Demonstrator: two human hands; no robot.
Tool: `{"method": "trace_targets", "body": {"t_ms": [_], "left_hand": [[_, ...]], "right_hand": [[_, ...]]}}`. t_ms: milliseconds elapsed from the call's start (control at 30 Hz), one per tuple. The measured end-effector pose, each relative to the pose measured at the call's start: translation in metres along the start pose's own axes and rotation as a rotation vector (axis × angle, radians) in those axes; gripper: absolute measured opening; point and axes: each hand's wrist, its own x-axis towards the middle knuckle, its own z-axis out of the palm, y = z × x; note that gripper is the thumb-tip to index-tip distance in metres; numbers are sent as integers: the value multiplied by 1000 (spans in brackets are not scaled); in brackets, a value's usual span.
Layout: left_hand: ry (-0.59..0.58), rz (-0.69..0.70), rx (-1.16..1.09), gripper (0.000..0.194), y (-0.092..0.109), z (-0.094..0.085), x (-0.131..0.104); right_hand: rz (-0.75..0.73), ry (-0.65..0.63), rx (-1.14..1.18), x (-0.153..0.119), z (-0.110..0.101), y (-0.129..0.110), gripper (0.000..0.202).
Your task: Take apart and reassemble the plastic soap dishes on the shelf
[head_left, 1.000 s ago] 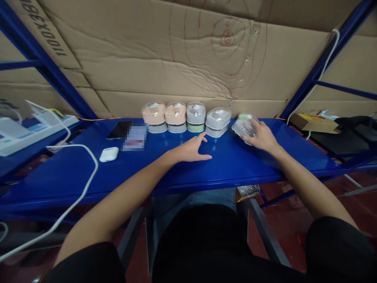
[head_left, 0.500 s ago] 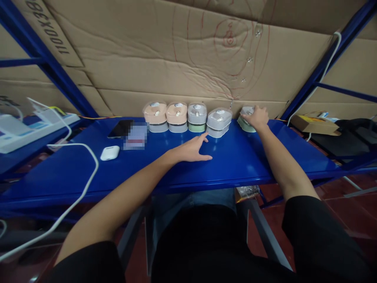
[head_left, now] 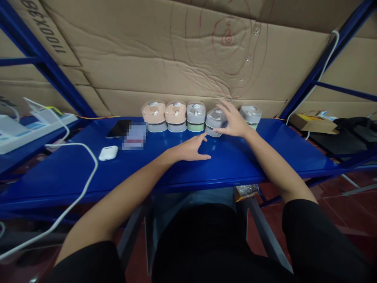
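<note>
- My right hand (head_left: 232,122) hangs with fingers spread over the grey-lidded box (head_left: 215,120), the fourth in the row against the cardboard wall (head_left: 176,63); it touches the lid's right side at most, and I cannot tell whether it has a grasp.
- My left hand (head_left: 191,149) lies slack and flat on the blue surface (head_left: 235,161), just in front of that same box, holding nothing.
- Risk, as I judge it: the boxes stand nearly touching, so a careless sideways pull could knock the green-based box (head_left: 196,117) to its left, or shove the whole row along.
- The clear lid looks loose-fitting; lifted by the lid alone, the base might drop off.
- The box with the clear lid (head_left: 250,114) stands apart to the right of the grey-lidded one, close behind my right wrist; a backward sweep could tip it.
- Left of the row lie two peach boxes (head_left: 165,114), then a dark phone (head_left: 119,129), a white earbud case (head_left: 108,153) and a white cable (head_left: 88,165), all well apart from my hands.
</note>
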Motion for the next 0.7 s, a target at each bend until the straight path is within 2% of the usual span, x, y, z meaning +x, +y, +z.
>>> {"method": "trace_targets", "body": {"t_ms": [100, 200, 433, 700], "left_hand": [[9, 11, 11, 119, -1, 0, 0], [28, 22, 11, 117, -3, 1, 0], [46, 42, 1, 114, -6, 3, 1], [43, 30, 12, 111, -3, 0, -1]], "right_hand": [[-41, -118, 6, 6, 8, -11, 137], [-39, -164, -28, 4, 5, -15, 128], [-75, -191, -144, -7, -15, -16, 109], [-65, -153, -218, -16, -17, -31, 95]]}}
